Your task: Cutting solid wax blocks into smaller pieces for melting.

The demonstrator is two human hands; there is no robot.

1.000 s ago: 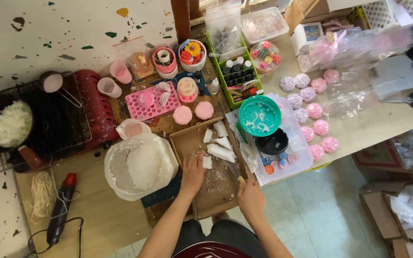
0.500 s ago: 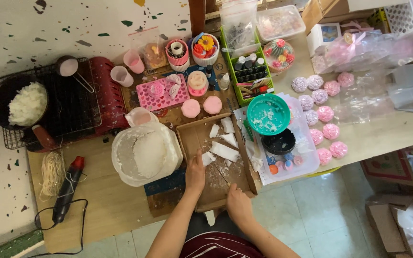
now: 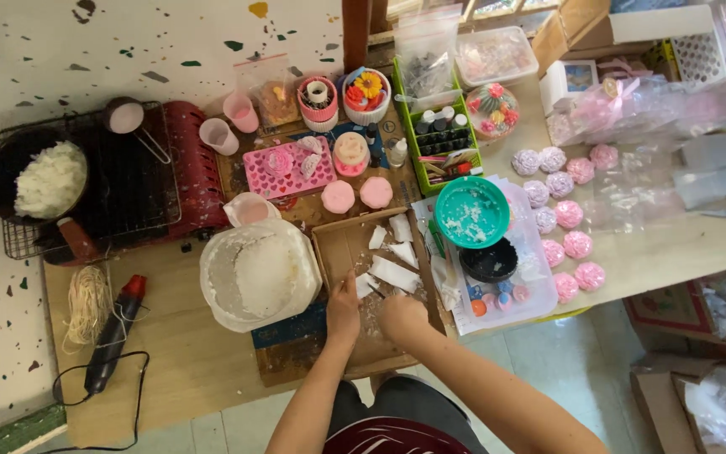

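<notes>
Your left hand (image 3: pixel 344 309) lay on the floor of the shallow cardboard tray (image 3: pixel 335 244), fingers flat and pressing the near end of a white wax chunk (image 3: pixel 365 286); it had scarcely moved over the last second and gripped nothing that I could see. Your right hand (image 3: pixel 402 316) was the one that changed: a second earlier it sat at the tray's near right corner, and by this moment it had travelled in over the tray and curled, knuckles up, just right of your left hand. Whether it closed on a blade or a piece of wax you could not tell from this view, since the fingers were tucked under. The other white slabs (image 3: pixel 394 273) lay further back in the tray, touching or nearly touching one another, with crumbs scattered on the tray floor between your hands. Left of the tray stood the big plastic tub of white flakes (image 3: pixel 259 273), touching the tray's edge; right of it, the teal bowl (image 3: pixel 470 212) and a black bowl (image 3: pixel 487 259) rested on a clear lid. With both hands now together over the wax, the work looked centred on that near chunk.
</notes>
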